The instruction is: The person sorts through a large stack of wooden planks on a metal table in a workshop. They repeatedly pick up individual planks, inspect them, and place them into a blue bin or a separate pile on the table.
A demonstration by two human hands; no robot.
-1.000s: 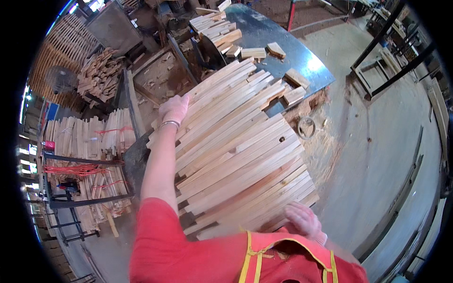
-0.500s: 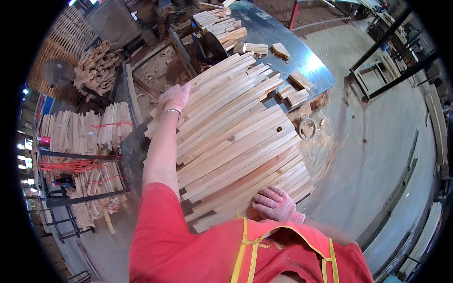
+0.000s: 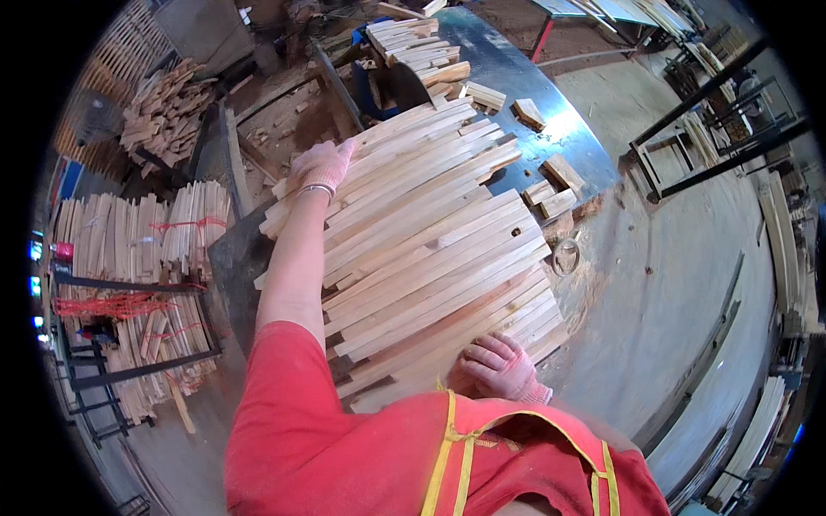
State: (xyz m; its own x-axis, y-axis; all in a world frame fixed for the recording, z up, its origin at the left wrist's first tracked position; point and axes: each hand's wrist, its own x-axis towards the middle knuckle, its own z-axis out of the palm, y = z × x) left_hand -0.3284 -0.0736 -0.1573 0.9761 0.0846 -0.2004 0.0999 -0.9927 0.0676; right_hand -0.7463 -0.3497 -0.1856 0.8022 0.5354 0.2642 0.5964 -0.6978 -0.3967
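A broad layer of pale wooden strips (image 3: 430, 258) lies side by side in front of me on a metal-topped table (image 3: 581, 103). One strip has a dark knot hole. My left hand (image 3: 323, 166), in a pinkish knit glove with a bracelet at the wrist, is closed over the far left ends of the strips; its fingertips are partly hidden. Close to my body, my right hand (image 3: 501, 368), gloved alike, rests on the nearest strips with its fingers loosely bent and nothing visible in them. Beyond the strips stands a dark, round-edged saw blade (image 3: 408, 86).
Short wood offcuts (image 3: 562, 172) lie at the table's right edge, with more strips (image 3: 404, 39) past the blade. Bundled strips (image 3: 129, 236) fill a metal rack at left, below a scrap pile (image 3: 163, 116). A ring-shaped object (image 3: 565, 256) and sawdust lie on the right.
The whole view has shifted slightly. Both hands keep nearly the same places on the strips, the left one still at their far left ends.
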